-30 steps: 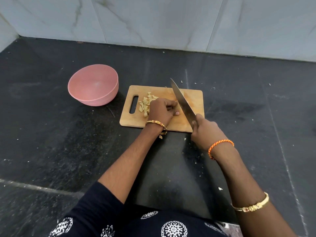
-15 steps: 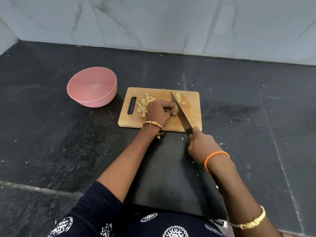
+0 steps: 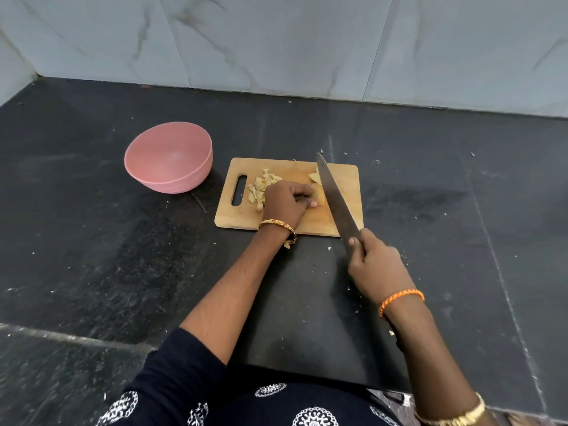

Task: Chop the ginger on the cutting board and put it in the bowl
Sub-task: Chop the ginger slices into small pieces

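A wooden cutting board (image 3: 347, 179) lies on the black counter. Chopped ginger pieces (image 3: 261, 187) sit in a pile near its handle slot. My left hand (image 3: 287, 199) is curled over a ginger piece (image 3: 319, 198) at the board's middle, holding it down. A cut slice (image 3: 314, 178) lies just beyond. My right hand (image 3: 373, 265) grips the handle of a large knife (image 3: 335, 198), whose blade slants over the board just right of my left fingers. The empty pink bowl (image 3: 169, 156) stands left of the board.
The black stone counter (image 3: 92, 241) carries small ginger scraps around the board. A grey marble wall (image 3: 276, 41) closes the back and the left corner. The counter's front edge is at my body.
The knife came down beside my left fingers half a second ago and has risen again, its tip near the board's far edge. A cut slice now lies beyond my left hand.
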A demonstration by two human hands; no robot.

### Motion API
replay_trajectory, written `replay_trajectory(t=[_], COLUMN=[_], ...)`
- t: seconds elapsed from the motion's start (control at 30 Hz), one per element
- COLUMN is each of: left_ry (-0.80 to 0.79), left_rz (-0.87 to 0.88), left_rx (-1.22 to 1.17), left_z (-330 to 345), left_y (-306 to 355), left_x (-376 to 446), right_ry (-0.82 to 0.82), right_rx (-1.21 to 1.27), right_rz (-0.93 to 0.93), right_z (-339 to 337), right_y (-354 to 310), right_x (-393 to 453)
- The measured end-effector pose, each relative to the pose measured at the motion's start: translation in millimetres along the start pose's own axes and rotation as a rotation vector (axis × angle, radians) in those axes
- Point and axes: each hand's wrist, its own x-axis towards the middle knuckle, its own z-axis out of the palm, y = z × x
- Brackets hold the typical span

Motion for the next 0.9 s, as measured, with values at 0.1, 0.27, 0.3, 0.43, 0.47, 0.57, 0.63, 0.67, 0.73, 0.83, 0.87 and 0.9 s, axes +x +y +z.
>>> replay_trajectory(t=[0.1,0.27,0.3,0.43,0.47,0.57,0.63,0.67,0.73,0.83,0.87,0.9], left_ry=[0.006,-0.006,-0.009,-0.016,-0.014,-0.011,-0.011,-0.011,-0.01,-0.01,-0.008,-0.006], left_rz=[0.005,-0.004,-0.003,-0.005,0.002,0.021,0.019,0.015,0.012,0.007,0.006,0.008], left_rx=[-0.016,-0.027,-0.028,-0.04,-0.041,-0.031,-0.029,-0.028,-0.026,-0.026,-0.023,-0.024], left_z=[0.5,0.1,0.0,-0.5,-0.7,-0.6,-0.5,-0.8,-0.8,-0.1,0.0,-0.2], left_y=[-0.7,-0.2,-0.2,0.1,0.2,-0.2,-0.5,-0.7,-1.1,-1.8,-1.7,-1.3], left_x=[-0.2,-0.2,-0.2,-1.2,-1.3,-0.2,0.0,0.0,0.3,0.9,1.1,1.1], right_ry=[-0.005,0.013,0.018,0.019,0.004,-0.037,-0.024,-0.013,-0.007,-0.03,-0.038,-0.043], right_rx=[-0.027,-0.072,-0.076,-0.096,-0.102,-0.108,-0.092,-0.083,-0.076,-0.087,-0.091,-0.099], right_rz=[-0.017,-0.037,-0.039,-0.022,-0.018,-0.014,-0.013,-0.016,-0.028,-0.047,-0.048,-0.049], right_z=[8.0,12.2,12.0,10.4,10.6,10.6,9.2,8.3,7.0,6.5,6.4,6.6], right_y=[-2.9,-3.9,-3.5,-2.5,-2.3,-1.3,-0.6,-1.0,-2.4,-5.0,-5.5,-6.0], right_x=[8.0,12.0,12.7,17.6,18.9,20.7,20.0,19.4,18.7,20.9,22.1,23.4])
